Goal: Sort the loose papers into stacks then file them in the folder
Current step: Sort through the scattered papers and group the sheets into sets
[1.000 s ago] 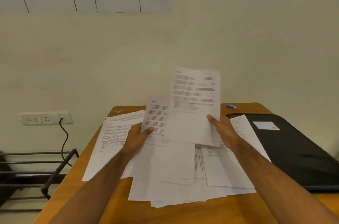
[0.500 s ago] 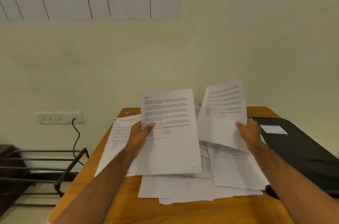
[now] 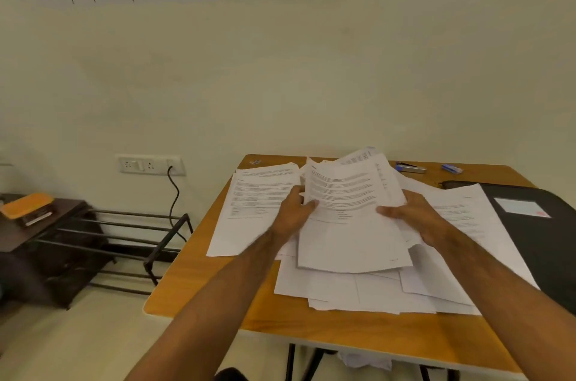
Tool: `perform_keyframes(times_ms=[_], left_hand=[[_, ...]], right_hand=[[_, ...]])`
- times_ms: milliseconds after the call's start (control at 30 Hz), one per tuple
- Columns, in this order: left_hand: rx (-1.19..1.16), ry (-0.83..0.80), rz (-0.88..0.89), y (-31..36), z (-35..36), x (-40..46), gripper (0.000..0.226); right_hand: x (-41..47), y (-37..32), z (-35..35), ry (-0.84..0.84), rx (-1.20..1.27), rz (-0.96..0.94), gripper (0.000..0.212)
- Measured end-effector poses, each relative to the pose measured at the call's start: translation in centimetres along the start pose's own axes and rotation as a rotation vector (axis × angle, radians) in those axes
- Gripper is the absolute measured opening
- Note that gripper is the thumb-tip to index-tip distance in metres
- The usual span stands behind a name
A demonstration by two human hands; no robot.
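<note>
So both hands are on a loose fan of white printed sheets [image 3: 349, 212], lifted just above the messy heap of white papers [image 3: 358, 290] on the orange wooden table [image 3: 218, 302]. The left hand [image 3: 293, 212] pinches the left edge with its thumb on top, and the right hand [image 3: 414, 215] is curled round the right edge. My take: tap the bottom edges square on the table before setting them down, or the fan will slide apart. The held sheets run long-ways away from the person, top of the text toward the wall, leaning a bit right. The flat black folder [image 3: 536, 231] lies closed at the right, partly under papers.
</note>
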State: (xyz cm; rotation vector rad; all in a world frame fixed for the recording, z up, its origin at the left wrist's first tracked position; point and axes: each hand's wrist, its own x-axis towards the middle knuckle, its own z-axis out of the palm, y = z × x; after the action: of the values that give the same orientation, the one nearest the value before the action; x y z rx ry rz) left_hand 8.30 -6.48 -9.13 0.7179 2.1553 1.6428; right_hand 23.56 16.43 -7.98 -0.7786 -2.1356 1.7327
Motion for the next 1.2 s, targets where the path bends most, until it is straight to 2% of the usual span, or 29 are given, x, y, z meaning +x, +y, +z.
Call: perform_keyframes(times_ms=[67, 167, 267, 333, 367, 433, 467, 533, 567, 667, 800, 900, 1000, 1100, 1200], left_hand=[[0.178, 0.120, 0.015, -0.7, -2.3, -0.1, 0.030], [0.570, 0.395, -0.008, -2.9, -7.3, 0.0, 0.033], [0.672, 0.395, -0.238, -4.5, -11.7, 0.0, 0.064], [0.734, 0.359, -0.338, -5.2, -13.0, 0.1, 0.080], [0.750, 0.349, -0.338, -5.2, -13.2, 0.2, 0.084], [0.734, 0.335, -0.314, -6.0, -13.4, 0.8, 0.086], [0.714, 0.339, -0.302, -6.3, -13.5, 1.2, 0.086], [0.643, 0.344, -0.270, -6.8, -13.7, 1.4, 0.086], [0.586, 0.340, -0.255, -6.9, -13.8, 1.4, 0.084], [0.418, 0.371, -0.135, -7.0, -13.7, 0.6, 0.061], [0.263, 0.486, 0.054, -6.5, -14.3, -0.7, 0.025], [-0.032, 0.507, 0.083, -5.4, -15.5, -1.4, 0.019], [-0.209, 0.458, 0.107, -4.6, -16.6, -1.8, 0.025], [-0.287, 0.409, 0.105, -3.9, -17.0, -2.3, 0.029], [-0.310, 0.384, 0.117, -3.7, -17.3, -2.6, 0.029]], right_hand=[[0.8, 0.5, 0.1, 0.055, -0.072, -0.019, 0.059], [1.7, 0.7, 0.4, 0.128, -0.417, 0.014, 0.077], [1.6, 0.2, 2.0, 0.260, -0.843, 0.021, 0.100], [1.5, 0.2, 3.4, 0.368, -1.224, -0.134, 0.093], [1.5, 0.0, 4.2, 0.347, -1.284, -0.243, 0.080], [1.3, -0.5, 6.2, 0.115, -1.177, -0.349, 0.054], [1.1, -0.7, 7.3, -0.035, -1.108, -0.343, 0.049], [0.6, -0.7, 9.4, -0.261, -1.098, -0.283, 0.056], [0.4, -0.5, 10.1, -0.310, -1.126, -0.254, 0.062], [0.2, 0.4, 10.9, -0.290, -1.168, -0.255, 0.068], [0.8, 0.8, 10.4, -0.207, -1.133, -0.215, 0.063], [1.1, 0.5, 10.8, -0.167, -1.138, -0.177, 0.059], [1.8, -0.5, 11.9, -0.079, -1.059, -0.193, 0.057], [2.0, -2.0, 13.2, -0.066, -0.664, -0.247, 0.054], [1.4, -4.1, 14.7, -0.182, -0.129, -0.214, 0.059]])
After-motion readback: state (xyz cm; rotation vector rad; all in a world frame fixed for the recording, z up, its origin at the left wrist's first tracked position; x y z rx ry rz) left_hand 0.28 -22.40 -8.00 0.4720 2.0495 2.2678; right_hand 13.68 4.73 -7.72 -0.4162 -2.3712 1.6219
